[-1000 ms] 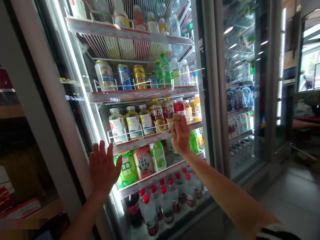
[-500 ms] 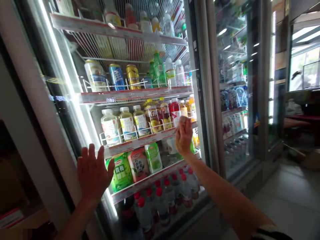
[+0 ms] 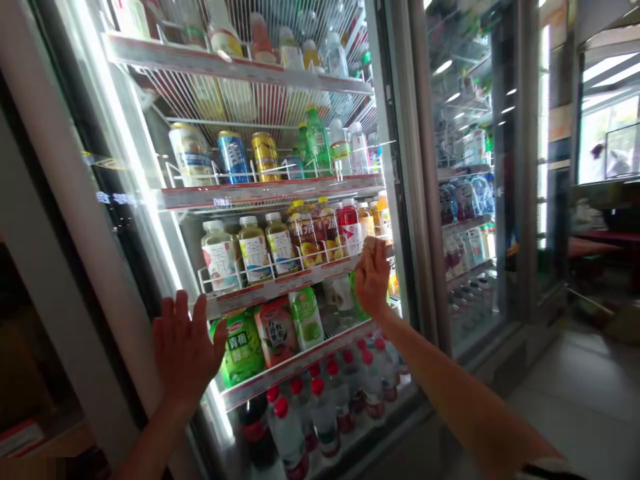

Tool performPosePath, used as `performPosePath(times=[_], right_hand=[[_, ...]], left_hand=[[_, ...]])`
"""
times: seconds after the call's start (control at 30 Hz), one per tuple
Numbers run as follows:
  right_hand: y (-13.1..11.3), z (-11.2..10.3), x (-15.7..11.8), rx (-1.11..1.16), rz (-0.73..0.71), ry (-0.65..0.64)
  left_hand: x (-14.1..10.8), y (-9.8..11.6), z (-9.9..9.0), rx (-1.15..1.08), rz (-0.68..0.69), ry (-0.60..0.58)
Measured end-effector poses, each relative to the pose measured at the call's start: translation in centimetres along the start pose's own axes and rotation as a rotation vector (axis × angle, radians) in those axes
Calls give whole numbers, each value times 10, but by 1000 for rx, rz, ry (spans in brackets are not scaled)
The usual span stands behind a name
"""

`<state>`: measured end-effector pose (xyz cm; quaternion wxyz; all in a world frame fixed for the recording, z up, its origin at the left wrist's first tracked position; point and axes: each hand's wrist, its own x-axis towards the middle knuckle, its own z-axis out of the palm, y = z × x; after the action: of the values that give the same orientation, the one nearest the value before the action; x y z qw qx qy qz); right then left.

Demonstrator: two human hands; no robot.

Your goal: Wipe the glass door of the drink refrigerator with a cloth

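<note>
My left hand [image 3: 185, 347] is open, fingers spread and palm toward the cooler's glass door, near the lit left edge. A green drink carton [image 3: 243, 350] shows just right of its thumb, behind the glass. My right hand [image 3: 373, 277] is closed, its fingers bent together against or close to the glass. Something pale shows at its fingertips, too small to make out. Behind that hand stand a red drink bottle [image 3: 351, 223] and several orange bottles on the middle shelf. Tea bottles [image 3: 255, 250] line the same shelf between my hands.
Cans [image 3: 233, 157] and a green bottle [image 3: 319, 141] stand on the shelf above. Red-capped water bottles [image 3: 325, 413] fill the bottom. A metal door frame [image 3: 415, 167] borders the right side, with another glass-door cooler [image 3: 467, 200] beyond. Tiled floor [image 3: 550, 413] lies at right.
My right hand has shifted slightly right and down across the glass. My left hand stays nearly in place, still spread.
</note>
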<state>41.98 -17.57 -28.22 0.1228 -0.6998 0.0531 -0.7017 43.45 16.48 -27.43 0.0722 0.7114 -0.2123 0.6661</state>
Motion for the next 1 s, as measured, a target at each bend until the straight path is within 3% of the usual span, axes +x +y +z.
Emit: performPosePath(times=[0.13,0.17,0.23,0.3,0.37,0.43,0.5,0.63,0.73,0.8,0.9,0.93,1.0], right_hand=[[-67,1,-23,62,-421,-179],[-72,0,-27,67,-498,-209],[-58,-4,-28,62,-554,-227],[-22,-7,-22,30,-452,-175],[15,-8,-14,-26,-211,-74],[28,-5,-9,-57,-19,-1],[11,-1,-15,-41,-2,-6],[-63,3,-44,48,-323,-165],[-74,-1,-56,84,-503,-238],[-52,-4,-53,72,-448,-205],[-22,-3,-40,40,-183,-75],[-24,-2,-38,46,-121,-41],[-48,1,-43,88,-110,-51]], left_hand=[[0,-1,0,0,-1,-3],[0,-1,0,0,-3,-8],[0,-1,0,1,-11,-17],[-1,1,0,1,-16,-14],[-2,2,1,5,-13,-2],[-2,2,2,9,-11,9],[-2,3,3,8,-14,12],[-7,6,2,-19,-22,6],[-16,10,1,-27,-29,-4],[-22,12,2,-23,-32,-9],[-27,14,6,-9,-35,-9],[-28,14,7,-5,-39,-10],[-28,13,8,-3,-45,-16]])
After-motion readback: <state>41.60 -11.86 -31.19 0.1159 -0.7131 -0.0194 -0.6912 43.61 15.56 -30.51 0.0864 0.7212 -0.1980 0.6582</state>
